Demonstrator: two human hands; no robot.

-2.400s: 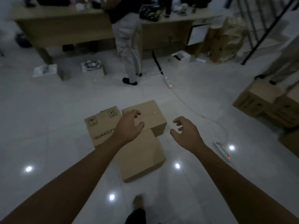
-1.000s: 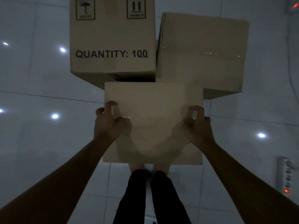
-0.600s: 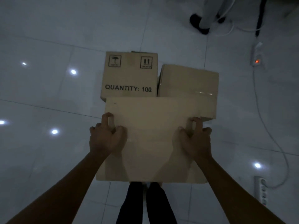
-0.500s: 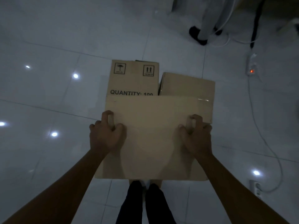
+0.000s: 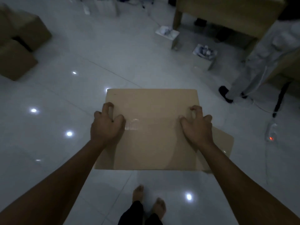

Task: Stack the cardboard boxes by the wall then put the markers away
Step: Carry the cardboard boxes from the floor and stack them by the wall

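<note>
I hold a plain cardboard box [image 5: 152,130] in the air in front of me, above the white tiled floor. My left hand [image 5: 106,125] grips its left side and my right hand [image 5: 197,125] grips its right side, fingers curled over the top face. A corner of another cardboard box [image 5: 224,143] shows on the floor behind the carried box, at its right. More cardboard boxes [image 5: 17,44] stand at the far left. No markers are visible.
A wooden desk [image 5: 227,15] stands at the back right, with a person's legs [image 5: 246,75] beside it. Two small open boxes [image 5: 168,32] [image 5: 204,53] lie on the floor near it. A power strip [image 5: 271,131] with a red light and cables lies at the right.
The carried box has risen and I have turned left. The two boxes on the floor have dropped out of sight behind it except one corner. Both hands keep their grip.
</note>
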